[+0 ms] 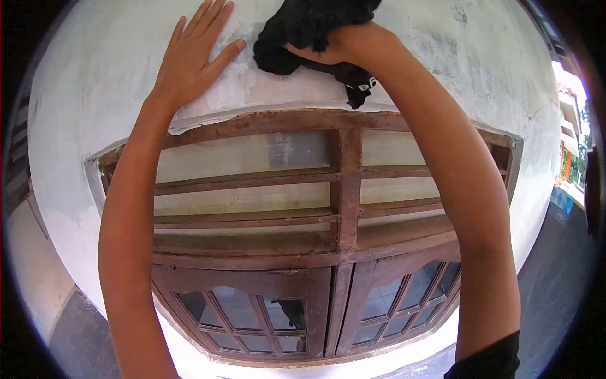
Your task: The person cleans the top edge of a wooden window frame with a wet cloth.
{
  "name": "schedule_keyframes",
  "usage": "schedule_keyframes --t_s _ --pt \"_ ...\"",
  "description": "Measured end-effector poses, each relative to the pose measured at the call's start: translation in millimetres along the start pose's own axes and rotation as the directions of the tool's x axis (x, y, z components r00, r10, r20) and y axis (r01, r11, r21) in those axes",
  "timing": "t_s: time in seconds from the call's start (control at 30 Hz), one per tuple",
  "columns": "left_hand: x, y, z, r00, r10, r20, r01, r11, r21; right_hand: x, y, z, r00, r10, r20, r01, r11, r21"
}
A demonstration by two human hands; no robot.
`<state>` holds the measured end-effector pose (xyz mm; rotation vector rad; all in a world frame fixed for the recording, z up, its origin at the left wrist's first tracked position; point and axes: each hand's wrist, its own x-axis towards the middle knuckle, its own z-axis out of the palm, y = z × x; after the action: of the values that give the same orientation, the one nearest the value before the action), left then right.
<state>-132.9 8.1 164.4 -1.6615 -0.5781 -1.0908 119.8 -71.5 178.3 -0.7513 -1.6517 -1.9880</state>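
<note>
Both arms rise from the bottom of my view, bare forearms framing the window, a dark sleeve edge showing at the lower right. Past them, a brown wooden window frame (pixel 341 189) fills the middle: glazed casement panes (pixel 252 316) below, a louvred transom with horizontal slats above. Farther up, on the whitewashed wall (pixel 95 82) over the frame's top rail, my left hand (pixel 189 60) lies flat, fingers spread and grip apart, palm pressed to the plaster with nothing in it. Just beside it, my right hand (pixel 341 47) has its grip clamped on a black cloth (pixel 303 31), bunched against the wall; one corner hangs down to the frame's top edge and shows a small white mark. Plaster around the cloth looks patchy and scuffed. Far right edge: a strip of street and coloured buildings, blurred.
</note>
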Motion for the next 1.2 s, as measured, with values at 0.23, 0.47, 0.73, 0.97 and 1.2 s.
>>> schedule_keyframes --t_s 0.23,0.47,0.73,0.97,1.2 --pt "-1.0 -0.2 1.3 1.0 -0.009 0.002 0.009 1.0 -0.002 -56.7 -41.5 -24.9 0.999 -0.024 -0.025 0.019 0.984 -0.174" --pt "-0.7 0.7 2.7 1.0 -0.028 0.01 0.028 1.0 0.007 -23.0 29.2 65.6 0.994 -0.017 0.109 0.02 1.0 -0.021" --pt "-2.3 -1.1 3.4 1.0 -0.013 -0.007 0.013 1.0 -0.007 -46.0 -45.0 -15.3 1.0 0.002 0.016 0.0 0.994 -0.113" --pt "-1.2 -0.4 4.5 1.0 -0.013 0.001 0.013 1.0 0.005 -8.1 1.4 15.7 0.961 -0.034 0.273 0.026 0.999 0.032" --pt "-0.8 1.5 4.1 1.0 -0.02 -0.015 0.02 1.0 0.004 -30.2 -29.1 9.1 0.927 -0.165 -0.336 0.117 0.98 -0.158"
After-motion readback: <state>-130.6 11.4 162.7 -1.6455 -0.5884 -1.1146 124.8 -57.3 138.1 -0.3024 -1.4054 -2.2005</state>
